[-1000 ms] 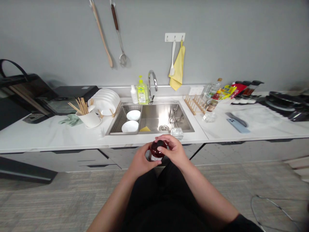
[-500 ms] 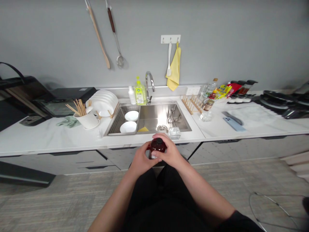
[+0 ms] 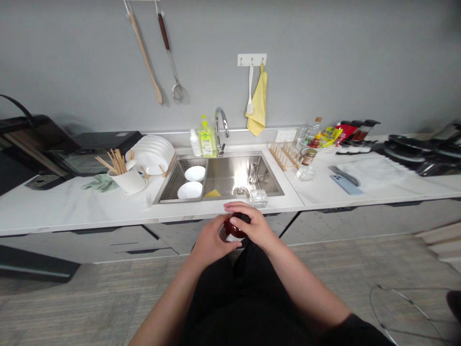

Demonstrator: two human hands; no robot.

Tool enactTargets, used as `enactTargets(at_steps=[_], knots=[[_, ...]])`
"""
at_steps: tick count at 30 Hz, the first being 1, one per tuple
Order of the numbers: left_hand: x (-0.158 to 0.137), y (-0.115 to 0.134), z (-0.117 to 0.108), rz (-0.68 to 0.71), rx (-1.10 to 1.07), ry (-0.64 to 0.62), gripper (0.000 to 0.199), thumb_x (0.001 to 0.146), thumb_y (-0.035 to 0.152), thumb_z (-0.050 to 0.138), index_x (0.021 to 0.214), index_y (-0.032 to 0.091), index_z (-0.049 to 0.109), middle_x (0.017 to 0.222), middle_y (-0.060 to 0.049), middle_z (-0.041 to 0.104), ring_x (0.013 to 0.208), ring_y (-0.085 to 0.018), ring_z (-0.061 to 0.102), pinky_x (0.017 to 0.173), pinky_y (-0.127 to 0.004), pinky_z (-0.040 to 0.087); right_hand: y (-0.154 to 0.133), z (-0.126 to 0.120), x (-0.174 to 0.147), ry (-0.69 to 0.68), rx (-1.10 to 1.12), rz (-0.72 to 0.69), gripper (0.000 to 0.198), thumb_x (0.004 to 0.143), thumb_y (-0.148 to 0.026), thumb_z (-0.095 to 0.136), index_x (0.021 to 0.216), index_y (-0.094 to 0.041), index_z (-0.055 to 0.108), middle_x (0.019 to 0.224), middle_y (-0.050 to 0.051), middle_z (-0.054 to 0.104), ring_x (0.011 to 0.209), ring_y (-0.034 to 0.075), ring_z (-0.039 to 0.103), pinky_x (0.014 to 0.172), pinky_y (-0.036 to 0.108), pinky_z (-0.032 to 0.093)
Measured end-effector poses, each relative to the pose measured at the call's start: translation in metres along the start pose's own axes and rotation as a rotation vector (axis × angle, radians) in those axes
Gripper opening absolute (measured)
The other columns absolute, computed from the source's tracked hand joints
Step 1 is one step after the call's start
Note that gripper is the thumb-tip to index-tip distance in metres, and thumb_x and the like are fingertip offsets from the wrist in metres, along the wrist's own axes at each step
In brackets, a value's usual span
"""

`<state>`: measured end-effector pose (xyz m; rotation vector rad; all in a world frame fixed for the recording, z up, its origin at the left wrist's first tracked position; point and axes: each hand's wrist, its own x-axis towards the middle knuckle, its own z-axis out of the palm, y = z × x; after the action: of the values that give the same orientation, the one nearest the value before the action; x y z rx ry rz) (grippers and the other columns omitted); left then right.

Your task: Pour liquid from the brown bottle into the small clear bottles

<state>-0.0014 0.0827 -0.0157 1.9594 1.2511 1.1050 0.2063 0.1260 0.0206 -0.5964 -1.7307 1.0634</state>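
A dark reddish-brown bottle (image 3: 236, 229) with a black cap and a pale label is held in front of my body, just off the counter's front edge. It leans with its cap to the right. My left hand (image 3: 212, 241) is wrapped round the bottle's body from the left, thumb across the lower front. From the right, my right hand (image 3: 257, 229) grips near the top, its thumb on the shoulder and its fingers over the far side by the cap, which it partly hides. A clear glass container (image 3: 259, 198) stands on the counter edge just beyond my right hand.
The sink (image 3: 230, 166) holds two white bowls (image 3: 190, 190) and a yellow sponge (image 3: 212, 193). Left of it stand plates (image 3: 151, 154) and a chopstick pot (image 3: 129, 180). To the right are a wooden rack (image 3: 284, 156), a jar (image 3: 308, 157) and a blue phone (image 3: 346, 184).
The bottle has tipped, its cap now toward the right. My right hand has shifted up over its top, covering part of the cap; my left hand still holds the body.
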Motion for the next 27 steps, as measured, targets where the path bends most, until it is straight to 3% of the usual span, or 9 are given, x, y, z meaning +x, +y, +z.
enactTargets(at_steps=[7,11,13,14,18,20,22,24,27], knots=[[-0.005,-0.005,0.004,-0.124,-0.352,-0.078,0.074,0.074,0.039,0.106,0.139,0.023,0.075,0.131,-0.012,0.084,0.116,-0.033,0.083,0.102,-0.048,0.069,0.001,-0.001,-0.018,-0.028,0.187,0.07,0.039,0.11,-0.06,0.074,0.134,-0.03,0.083,0.15,0.01,0.079,0.145,0.033,0.072,0.127,0.054,0.055],[-0.004,-0.003,0.007,-0.124,-0.314,-0.067,0.075,0.073,0.038,0.106,0.139,0.024,0.076,0.136,-0.012,0.083,0.121,-0.035,0.082,0.103,-0.049,0.069,0.003,-0.002,-0.02,0.043,0.15,0.056,0.033,0.104,-0.056,0.083,0.122,-0.028,0.083,0.131,0.01,0.085,0.134,0.033,0.078,0.122,0.053,0.058],[-0.001,-0.003,0.01,-0.121,-0.284,-0.05,0.076,0.072,0.038,0.106,0.14,0.025,0.076,0.137,-0.013,0.083,0.124,-0.036,0.081,0.105,-0.051,0.069,0.002,-0.002,-0.019,0.072,0.101,0.031,0.033,0.104,-0.056,0.083,0.12,-0.028,0.081,0.132,0.011,0.084,0.136,0.034,0.077,0.123,0.054,0.057],[0.0,-0.004,0.011,-0.121,-0.283,-0.04,0.076,0.072,0.038,0.105,0.141,0.025,0.075,0.137,-0.013,0.083,0.123,-0.036,0.082,0.105,-0.052,0.07,0.002,-0.001,-0.02,0.07,0.069,0.021,0.039,0.101,-0.057,0.086,0.126,-0.028,0.079,0.139,0.011,0.082,0.14,0.034,0.075,0.125,0.054,0.056],[0.002,-0.002,0.019,-0.113,-0.238,0.003,0.076,0.077,0.034,0.099,0.148,0.028,0.072,0.14,-0.012,0.082,0.125,-0.036,0.082,0.107,-0.054,0.07,0.004,0.001,-0.035,0.052,-0.091,0.076,0.096,0.082,-0.051,0.104,0.164,-0.031,0.058,0.167,0.015,0.065,0.155,0.039,0.064,0.132,0.059,0.051],[0.001,0.001,0.019,-0.08,-0.182,-0.044,0.085,0.078,0.033,0.099,0.158,0.031,0.067,0.151,-0.013,0.077,0.136,-0.038,0.078,0.114,-0.058,0.067,0.007,-0.007,-0.049,0.097,-0.179,0.119,0.096,0.083,-0.046,0.103,0.166,-0.033,0.057,0.165,0.014,0.066,0.152,0.039,0.066,0.132,0.061,0.051],[0.001,0.001,0.013,-0.033,-0.151,-0.131,0.104,0.078,0.037,0.102,0.171,0.034,0.055,0.169,-0.016,0.064,0.154,-0.041,0.066,0.124,-0.062,0.061,0.01,-0.032,-0.06,0.195,-0.269,0.119,0.09,0.084,-0.044,0.102,0.163,-0.033,0.06,0.162,0.014,0.068,0.15,0.04,0.067,0.131,0.062,0.051],[0.008,-0.008,0.0,0.008,-0.135,-0.151,0.11,0.084,0.044,0.099,0.179,0.036,0.044,0.181,-0.015,0.052,0.167,-0.041,0.052,0.13,-0.062,0.055,0.014,-0.08,-0.066,0.375,-0.349,0.098,0.095,0.081,-0.045,0.103,0.164,-0.031,0.059,0.163,0.016,0.067,0.149,0.042,0.067,0.13,0.063,0.053],[0.033,-0.049,-0.029,0.019,-0.005,0.07,0.075,0.101,0.051,0.08,0.169,0.032,0.055,0.172,-0.015,0.061,0.162,-0.037,0.058,0.128,-0.059,0.056,0.024,-0.183,-0.062,0.674,-0.466,0.121,0.11,0.074,-0.052,0.104,0.167,-0.025,0.052,0.152,0.019,0.072,0.128,0.038,0.077,0.111,0.058,0.065]])
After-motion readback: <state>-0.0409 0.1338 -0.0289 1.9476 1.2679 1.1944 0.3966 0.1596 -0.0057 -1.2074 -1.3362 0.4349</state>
